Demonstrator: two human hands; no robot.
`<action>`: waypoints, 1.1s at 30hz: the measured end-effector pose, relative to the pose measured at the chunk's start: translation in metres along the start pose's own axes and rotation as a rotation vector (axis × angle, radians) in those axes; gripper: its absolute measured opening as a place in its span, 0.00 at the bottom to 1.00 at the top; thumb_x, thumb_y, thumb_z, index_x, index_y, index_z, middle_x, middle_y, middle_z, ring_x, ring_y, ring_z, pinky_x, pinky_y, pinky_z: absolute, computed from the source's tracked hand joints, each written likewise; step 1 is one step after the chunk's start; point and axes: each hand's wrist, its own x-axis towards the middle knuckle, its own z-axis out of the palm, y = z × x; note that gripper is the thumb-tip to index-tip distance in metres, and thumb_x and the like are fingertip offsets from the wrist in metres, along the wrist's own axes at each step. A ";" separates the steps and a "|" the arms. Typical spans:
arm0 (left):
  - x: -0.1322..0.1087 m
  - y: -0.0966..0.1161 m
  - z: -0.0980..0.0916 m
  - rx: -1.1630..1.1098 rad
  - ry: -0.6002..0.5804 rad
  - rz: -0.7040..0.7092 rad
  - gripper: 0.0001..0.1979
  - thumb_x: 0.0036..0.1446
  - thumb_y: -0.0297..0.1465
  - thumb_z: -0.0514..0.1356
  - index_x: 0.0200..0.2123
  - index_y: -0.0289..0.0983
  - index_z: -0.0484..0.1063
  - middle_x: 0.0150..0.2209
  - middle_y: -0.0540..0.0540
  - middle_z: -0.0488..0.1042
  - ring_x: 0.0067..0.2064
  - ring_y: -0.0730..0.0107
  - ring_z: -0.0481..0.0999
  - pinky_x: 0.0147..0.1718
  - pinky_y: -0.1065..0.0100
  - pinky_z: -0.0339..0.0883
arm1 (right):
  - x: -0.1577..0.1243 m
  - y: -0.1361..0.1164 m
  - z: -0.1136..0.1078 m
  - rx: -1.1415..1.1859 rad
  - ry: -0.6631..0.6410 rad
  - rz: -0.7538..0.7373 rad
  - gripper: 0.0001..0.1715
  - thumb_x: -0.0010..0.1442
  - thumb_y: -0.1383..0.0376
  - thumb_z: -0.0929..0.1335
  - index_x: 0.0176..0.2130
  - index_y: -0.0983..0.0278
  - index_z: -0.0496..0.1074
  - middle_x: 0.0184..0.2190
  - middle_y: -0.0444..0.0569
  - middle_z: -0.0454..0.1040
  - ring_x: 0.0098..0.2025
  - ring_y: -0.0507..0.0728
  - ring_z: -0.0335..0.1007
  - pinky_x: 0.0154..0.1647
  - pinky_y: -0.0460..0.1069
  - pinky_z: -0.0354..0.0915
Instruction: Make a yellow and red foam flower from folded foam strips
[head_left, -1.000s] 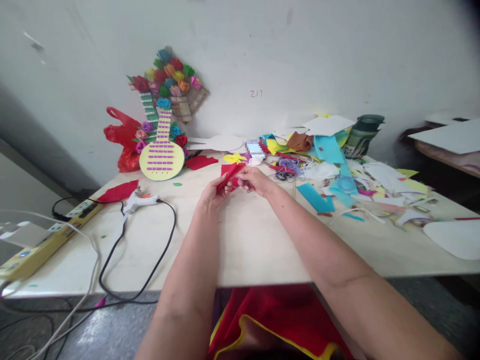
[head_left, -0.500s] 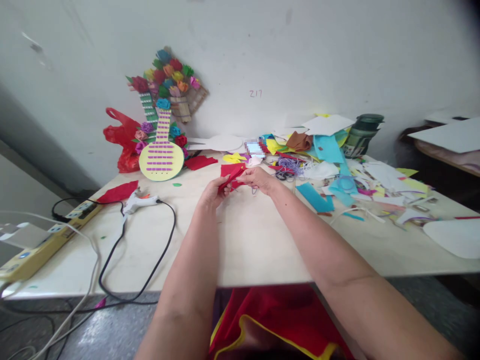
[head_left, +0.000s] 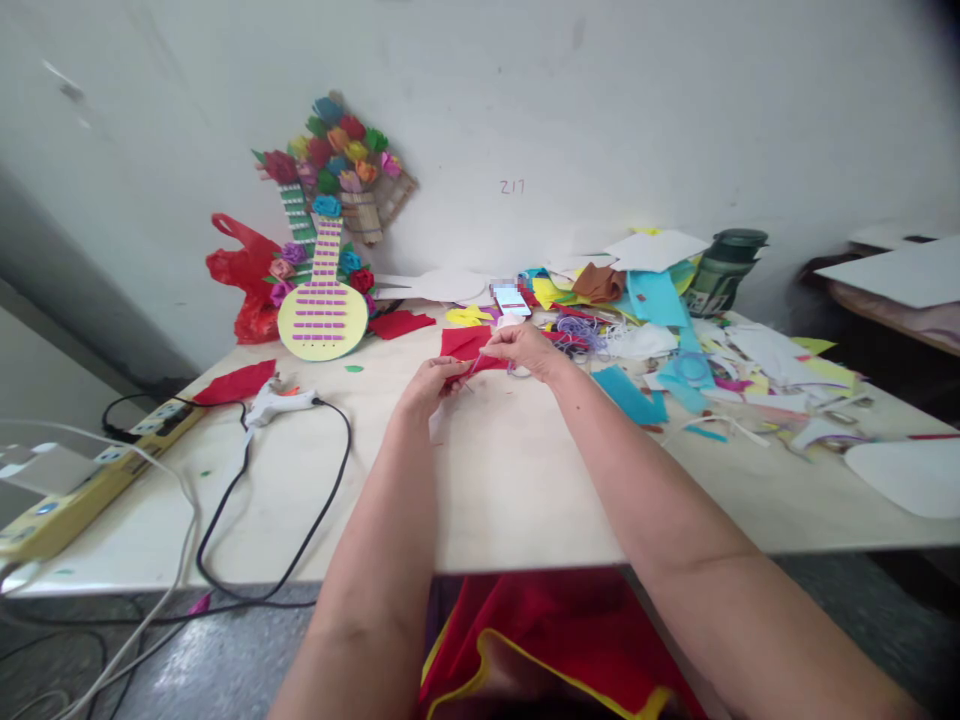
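Note:
Both my hands meet over the middle of the pale table [head_left: 480,480]. My left hand [head_left: 426,385] pinches the near edge of a red foam sheet [head_left: 463,344]. My right hand [head_left: 525,349] is closed on the same red piece from the right, and a thin purple-handled tool that I cannot make out shows under its fingers. The red piece lies low, close to the tabletop.
A white glue gun [head_left: 279,403] with a black cord lies at left, near a yellow power strip [head_left: 90,480]. A yellow foam guitar with paper flowers [head_left: 324,290] leans on the wall. Coloured foam scraps [head_left: 675,340] and a green bottle [head_left: 726,270] crowd the right.
The red piece, held up and folded a second ago, has come down and spread flatter near the table. My right hand has shifted a little away and to the right.

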 end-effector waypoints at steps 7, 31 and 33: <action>-0.005 0.002 0.001 0.067 -0.159 -0.082 0.08 0.41 0.28 0.65 0.19 0.32 0.67 0.16 0.49 0.65 0.16 0.81 0.60 0.15 0.76 0.49 | -0.001 0.001 -0.007 -0.087 -0.023 -0.042 0.14 0.39 0.59 0.73 0.22 0.68 0.74 0.18 0.41 0.67 0.22 0.46 0.55 0.24 0.45 0.52; -0.010 0.005 0.004 -0.194 -0.464 -0.101 0.13 0.47 0.32 0.64 0.27 0.35 0.59 0.17 0.56 0.54 0.16 0.86 0.49 0.14 0.82 0.37 | -0.001 0.019 0.001 0.225 -0.054 0.263 0.09 0.38 0.63 0.68 0.19 0.66 0.64 0.11 0.36 0.58 0.14 0.43 0.43 0.17 0.43 0.38; -0.009 0.006 0.004 -0.236 -0.453 -0.109 0.13 0.47 0.31 0.63 0.27 0.35 0.60 0.17 0.57 0.52 0.15 0.86 0.49 0.13 0.82 0.37 | -0.002 0.019 0.003 0.204 -0.067 0.252 0.09 0.39 0.62 0.67 0.20 0.66 0.64 0.12 0.37 0.57 0.15 0.44 0.42 0.18 0.44 0.37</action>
